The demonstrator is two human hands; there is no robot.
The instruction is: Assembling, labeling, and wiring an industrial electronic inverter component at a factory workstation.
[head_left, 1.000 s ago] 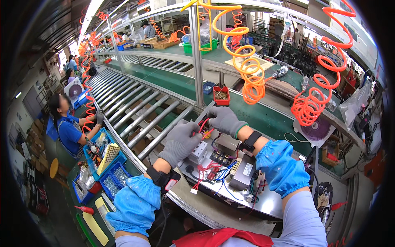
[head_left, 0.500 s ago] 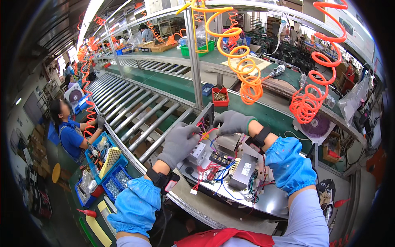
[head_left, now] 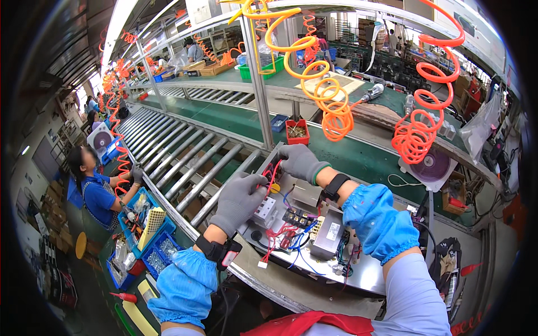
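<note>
Both hands wear grey gloves. My left hand (head_left: 240, 203) is closed, its thumb and fingertips pinched together at the lower end of a red wire (head_left: 273, 178). Just to the right and farther off, my right hand (head_left: 302, 162) pinches the upper part of that wire beside a dark upright panel. Beneath them lies a shiny metal chassis plate (head_left: 367, 274). On it are a white block (head_left: 265, 210) next to my left fingers, a dark terminal block (head_left: 298, 218), a boxy metal component (head_left: 327, 238) with a label, and loose red and blue wires.
A roller conveyor (head_left: 193, 162) runs to the far left. Blue bins (head_left: 159, 253) of small parts stand at left, a red bin (head_left: 297, 132) of screws beyond my hands. Coiled orange air hoses (head_left: 333, 120) hang overhead. A co-worker (head_left: 98, 187) in blue stands at far left.
My right hand has moved left and slightly away from me, closer to the upright panel. The red wire now runs more steeply between my hands. The whole view has shifted a little.
</note>
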